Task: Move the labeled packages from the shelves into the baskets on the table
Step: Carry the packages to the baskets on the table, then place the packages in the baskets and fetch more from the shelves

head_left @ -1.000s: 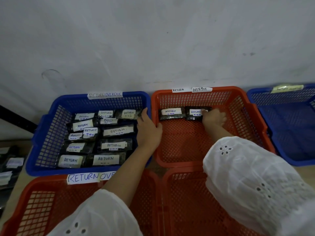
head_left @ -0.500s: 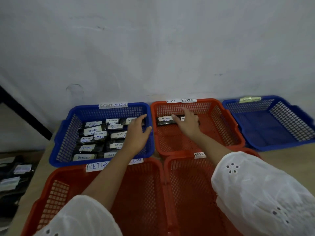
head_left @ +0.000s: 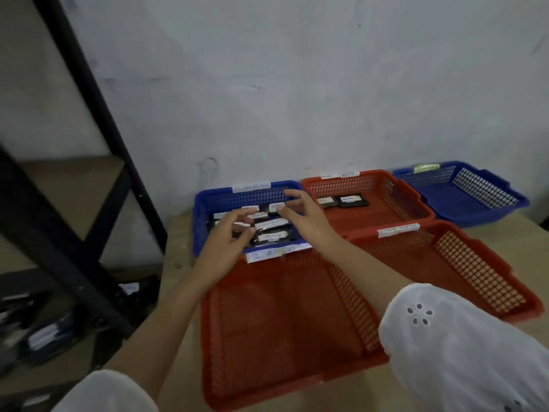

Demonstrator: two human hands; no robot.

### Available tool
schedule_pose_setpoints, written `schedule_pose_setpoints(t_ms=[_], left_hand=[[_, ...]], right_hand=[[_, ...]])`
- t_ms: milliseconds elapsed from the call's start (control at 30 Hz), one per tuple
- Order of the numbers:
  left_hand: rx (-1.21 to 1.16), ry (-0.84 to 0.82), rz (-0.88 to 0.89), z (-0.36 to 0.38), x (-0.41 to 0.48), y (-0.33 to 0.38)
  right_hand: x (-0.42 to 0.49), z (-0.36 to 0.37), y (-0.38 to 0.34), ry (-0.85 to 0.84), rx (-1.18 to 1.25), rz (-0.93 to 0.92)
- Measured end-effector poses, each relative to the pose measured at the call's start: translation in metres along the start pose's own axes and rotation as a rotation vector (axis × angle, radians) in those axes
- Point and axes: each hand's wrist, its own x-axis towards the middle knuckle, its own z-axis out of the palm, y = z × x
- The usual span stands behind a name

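The left hand (head_left: 230, 245) and right hand (head_left: 303, 215) hover empty, fingers loose, over the blue basket (head_left: 199, 224) at centre frame, where most packages (head_left: 273, 236) lie label-up (readable for sorting). More lie blurred low on the shelf (head_left: 68, 185) at left, likely next.

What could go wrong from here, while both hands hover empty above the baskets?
1. The blue basket is crowded with labeled packages, so another one dropped on top may slide or cover a label.
2. The dark packages on the lower shelf lie past the black shelf post. Reaching there, the left hand or its loose white sleeve might catch on the post.
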Motion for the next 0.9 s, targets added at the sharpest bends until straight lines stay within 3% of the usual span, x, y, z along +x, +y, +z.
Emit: schedule_pose_setpoints(t_ms=[233,500,667,900], left_hand=[[-0.024,0.007,0.085,-0.084,-0.074,0.007],[-0.023,0.066,0.045,-0.167,-0.17,0.005],[-0.006,0.053,-0.016,-0.22,-0.231,0.001],[0.055,0.171,-0.011,-0.328,-0.279,-0.019]], right_hand=[[-0.083,0.087,-0.05,-0.017,0.117,-0.046],[-0.156,0.165,-0.097,-0.095,0.193,-0.083],[-0.198,0.223,-0.114,-0.148,0.158,-0.087],[-0.205,0.327,-0.149,-0.266,0.079,-0.149]])
